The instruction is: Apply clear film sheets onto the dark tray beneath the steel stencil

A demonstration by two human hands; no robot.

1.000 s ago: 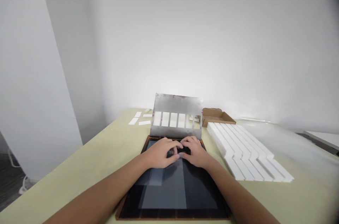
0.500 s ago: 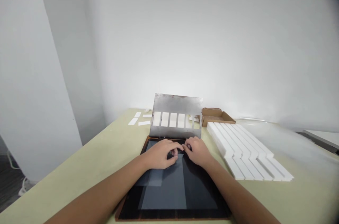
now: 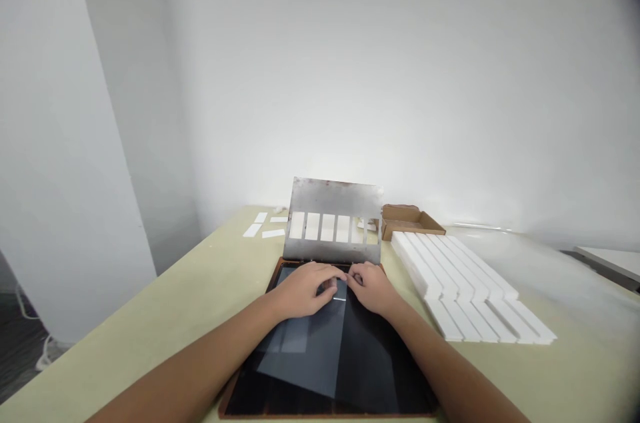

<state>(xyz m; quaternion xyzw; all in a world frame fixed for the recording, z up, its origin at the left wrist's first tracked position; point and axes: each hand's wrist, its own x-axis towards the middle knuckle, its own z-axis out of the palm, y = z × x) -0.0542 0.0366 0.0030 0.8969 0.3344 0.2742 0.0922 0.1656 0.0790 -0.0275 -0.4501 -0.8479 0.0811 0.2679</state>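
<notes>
**Item 1:** our left hand (image 3: 303,290), palm down at the far end of the black glass panel (image 3: 367,376). Its fingers (image 3: 325,276) curl downward and inward.

**Item 2:** our right hand (image 3: 373,288), in the same pose, its fingertips just beside those of the left. We cannot tell whether either hand grips the sheet or only presses on it.

**Item 3:** 1 thin translucent sheet (image 3: 310,353), lying on the panel directly beneath both hands and skewed across it, with 1 corner pointing toward us.

**Item 4:** the panel itself, set in a brown wooden frame (image 3: 225,403) on a pale green table (image 3: 150,336).

**Item 5:** 1 scuffed metal stencil plate (image 3: 335,196), standing upright at the far edge of the panel, with 6 white strips (image 3: 313,226) showing through its slots.

**Item 6:** 4 loose white strips (image 3: 253,230), lying on the table left of the plate.

**Item 7:** 1 shallow cardboard tray (image 3: 413,222), right of the plate.

**Item 8:** 1 stack of long white bars (image 3: 465,290), laid side by side in stepped rows, nearer us than the tray and right of the panel.
</notes>
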